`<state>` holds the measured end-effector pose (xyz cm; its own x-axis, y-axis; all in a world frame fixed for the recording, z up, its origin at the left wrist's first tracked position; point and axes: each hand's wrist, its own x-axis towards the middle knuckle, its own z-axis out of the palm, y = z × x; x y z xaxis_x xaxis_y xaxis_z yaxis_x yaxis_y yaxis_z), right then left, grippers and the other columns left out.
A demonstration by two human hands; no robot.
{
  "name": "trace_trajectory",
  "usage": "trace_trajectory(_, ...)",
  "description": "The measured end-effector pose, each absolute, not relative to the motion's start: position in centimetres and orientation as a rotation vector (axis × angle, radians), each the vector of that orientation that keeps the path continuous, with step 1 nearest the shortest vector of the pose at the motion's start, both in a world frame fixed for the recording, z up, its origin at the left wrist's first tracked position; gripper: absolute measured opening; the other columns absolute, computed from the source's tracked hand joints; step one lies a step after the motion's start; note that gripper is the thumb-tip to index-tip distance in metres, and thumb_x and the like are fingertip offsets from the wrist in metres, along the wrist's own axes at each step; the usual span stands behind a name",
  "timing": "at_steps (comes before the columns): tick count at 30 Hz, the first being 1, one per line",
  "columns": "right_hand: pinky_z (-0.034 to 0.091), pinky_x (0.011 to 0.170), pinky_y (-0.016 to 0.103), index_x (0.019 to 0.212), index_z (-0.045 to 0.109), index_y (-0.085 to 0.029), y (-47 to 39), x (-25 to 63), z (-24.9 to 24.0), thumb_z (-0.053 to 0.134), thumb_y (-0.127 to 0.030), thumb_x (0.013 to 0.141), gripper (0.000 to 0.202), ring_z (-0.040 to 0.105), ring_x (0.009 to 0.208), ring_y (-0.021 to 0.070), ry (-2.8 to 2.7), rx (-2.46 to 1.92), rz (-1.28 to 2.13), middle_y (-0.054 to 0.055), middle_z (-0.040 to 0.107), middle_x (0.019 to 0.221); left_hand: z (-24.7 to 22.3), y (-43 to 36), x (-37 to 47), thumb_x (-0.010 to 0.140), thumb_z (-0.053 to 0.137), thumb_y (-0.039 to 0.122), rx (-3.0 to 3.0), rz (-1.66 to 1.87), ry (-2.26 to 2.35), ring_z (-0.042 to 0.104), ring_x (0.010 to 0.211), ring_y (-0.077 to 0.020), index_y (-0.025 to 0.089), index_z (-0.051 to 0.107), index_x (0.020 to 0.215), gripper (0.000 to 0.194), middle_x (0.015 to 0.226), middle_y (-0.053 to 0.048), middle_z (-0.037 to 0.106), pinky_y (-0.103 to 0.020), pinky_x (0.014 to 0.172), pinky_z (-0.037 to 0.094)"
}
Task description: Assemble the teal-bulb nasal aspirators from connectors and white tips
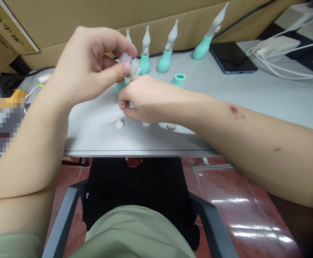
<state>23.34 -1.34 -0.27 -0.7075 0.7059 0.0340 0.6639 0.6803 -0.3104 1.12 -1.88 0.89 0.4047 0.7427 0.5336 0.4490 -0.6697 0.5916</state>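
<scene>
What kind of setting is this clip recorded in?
Probably a small assembly workbench. Finished teal bulbs with clear tips stand in a row on the grey table, loose white caps lie near the hands, and cardboard cartons are stacked behind.

We recorded a pale grey counter (266,96) with a thin metal front edge. Behind it stood large brown cardboard boxes (92,14), serving as the back wall of the station; one at far left bore printed characters. A black cable (242,18) ran along the base of the cardboard. White cables (288,70) and a white adapter block (277,44) lay at the far right. The floor (242,200) was glossy dark red tile, reflecting overhead light in bright streaks. A grey chair armrest (62,218) showed below the counter.
</scene>
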Motion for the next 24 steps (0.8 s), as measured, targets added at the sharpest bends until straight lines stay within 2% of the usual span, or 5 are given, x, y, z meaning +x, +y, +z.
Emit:
trace_trajectory(3, 0.057, 0.087, 0.043, 0.097, 0.081, -0.024, -1.0, 24.5, 0.5, 0.075, -0.006, 0.106, 0.021, 0.076, 0.095, 0.0248, -2.679, -1.003, 0.537, 0.004, 0.087, 0.105, 0.9, -1.8, 0.8, 0.101, 0.102, 0.024, 2.288, 1.172, 0.965, 0.092, 0.103, -0.0252, 0.022, 0.099, 0.123, 0.023, 0.118, -0.007, 0.093, -0.045, 0.1, 0.08)
trace_trajectory(10, 0.057, 0.087, 0.038, 0.088, 0.085, -0.025, 0.4, 27.8, 0.3, 0.087, -0.025, 0.096, 0.009, 0.067, 0.087, 0.0132, -2.024, -0.73, 0.986, -0.002, 0.079, 0.092, 0.4, -1.0, 1.0, 0.102, 0.106, 0.044, 2.218, 1.067, 1.017, 0.086, 0.106, -0.0251, 0.02, 0.09, 0.126, 0.037, 0.123, -0.01, 0.087, -0.05, 0.102, 0.08)
trace_trajectory(15, 0.053, 0.072, 0.029, 0.089, 0.089, -0.025, 1.8, 27.9, -0.6, 0.086, -0.019, 0.097, 0.011, 0.066, 0.076, 0.0064, -1.874, -0.639, 1.069, -0.008, 0.079, 0.083, -0.9, -1.1, 3.4, 0.109, 0.096, 0.081, 2.31, 0.956, 0.941, 0.083, 0.126, -0.0342, 0.029, 0.083, 0.147, 0.066, 0.105, -0.008, 0.084, -0.06, 0.115, 0.076)
trace_trajectory(19, 0.066, 0.069, 0.023, 0.085, 0.093, -0.03, 3.4, 27.5, -2.0, 0.099, -0.021, 0.095, 0.015, 0.077, 0.075, 0.0103, -1.867, -0.486, 1.117, -0.005, 0.086, 0.085, -1.6, -1.6, 5.0, 0.108, 0.09, 0.091, 2.324, 0.985, 0.861, 0.082, 0.14, -0.0428, 0.033, 0.079, 0.16, 0.078, 0.107, -0.009, 0.085, -0.074, 0.122, 0.072)
trace_trajectory(24, 0.075, 0.072, 0.02, 0.083, 0.094, -0.03, 3.8, 27.2, -2.7, 0.093, 0.007, 0.097, 0.039, 0.083, 0.074, 0.0135, -1.777, -0.492, 1.177, -0.002, 0.088, 0.085, -2.3, 1.6, 3.1, 0.101, 0.093, 0.096, 2.232, 1.026, 0.837, 0.082, 0.142, -0.0505, 0.035, 0.078, 0.161, 0.087, 0.118, -0.012, 0.088, -0.085, 0.118, 0.071)
